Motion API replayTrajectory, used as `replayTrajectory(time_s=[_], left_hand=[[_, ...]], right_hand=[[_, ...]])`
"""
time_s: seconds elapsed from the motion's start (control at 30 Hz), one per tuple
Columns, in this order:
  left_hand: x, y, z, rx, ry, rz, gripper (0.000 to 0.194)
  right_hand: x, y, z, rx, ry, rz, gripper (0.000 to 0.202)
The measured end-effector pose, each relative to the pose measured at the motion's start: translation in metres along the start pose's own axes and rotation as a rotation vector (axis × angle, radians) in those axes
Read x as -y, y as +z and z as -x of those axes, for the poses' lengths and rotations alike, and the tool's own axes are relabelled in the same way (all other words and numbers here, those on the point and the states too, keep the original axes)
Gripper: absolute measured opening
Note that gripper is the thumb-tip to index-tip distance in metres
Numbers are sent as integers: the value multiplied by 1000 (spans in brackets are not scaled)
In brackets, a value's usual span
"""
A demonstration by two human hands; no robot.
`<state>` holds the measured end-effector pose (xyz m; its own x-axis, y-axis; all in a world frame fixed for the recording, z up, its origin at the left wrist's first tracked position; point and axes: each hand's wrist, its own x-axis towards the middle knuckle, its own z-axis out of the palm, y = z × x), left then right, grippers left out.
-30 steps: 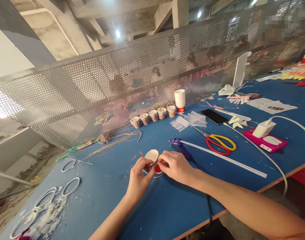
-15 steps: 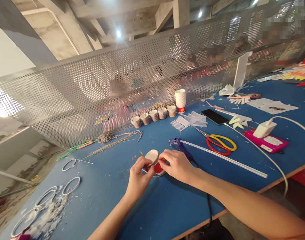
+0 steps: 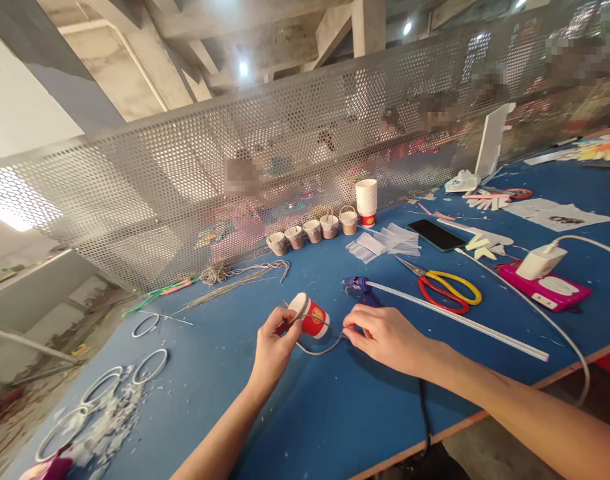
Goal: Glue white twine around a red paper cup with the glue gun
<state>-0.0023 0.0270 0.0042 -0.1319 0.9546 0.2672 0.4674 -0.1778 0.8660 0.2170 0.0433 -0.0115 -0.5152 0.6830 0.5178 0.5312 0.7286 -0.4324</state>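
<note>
No readable text tbh, the gold print on the red cup (image 3: 315, 319) mid-frame is too small.

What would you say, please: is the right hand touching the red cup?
No, the right hand pinches a cord to one side of the red cup, which the left hand holds.

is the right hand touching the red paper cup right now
Apart: the head view shows blue tabletop between the right hand's fingertips and the red paper cup; only the cord reaches across.
</note>
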Motion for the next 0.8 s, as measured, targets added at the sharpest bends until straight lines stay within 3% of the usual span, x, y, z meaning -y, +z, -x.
replayTrajectory(time_s=[0.17,0.33,0.57,0.67,0.8], left_hand=[[1,2,-1,-24,-5,9,13],[2,4,-1,-37,4,-2,13],[3,2,-1,-41,1,-1,11],[2,2,-1,-31,-13,21,10],[2,1,-2,-36,-30,24,8]], right_hand=[[-24,-22,14,218,288,137,33],[-41,-36,-3,337,566,283,38],[-55,-13,-34,297,567,159,29],[-55,-4,-35,263,603,67,19],[-43,-1,-27,192,604,-80,22]])
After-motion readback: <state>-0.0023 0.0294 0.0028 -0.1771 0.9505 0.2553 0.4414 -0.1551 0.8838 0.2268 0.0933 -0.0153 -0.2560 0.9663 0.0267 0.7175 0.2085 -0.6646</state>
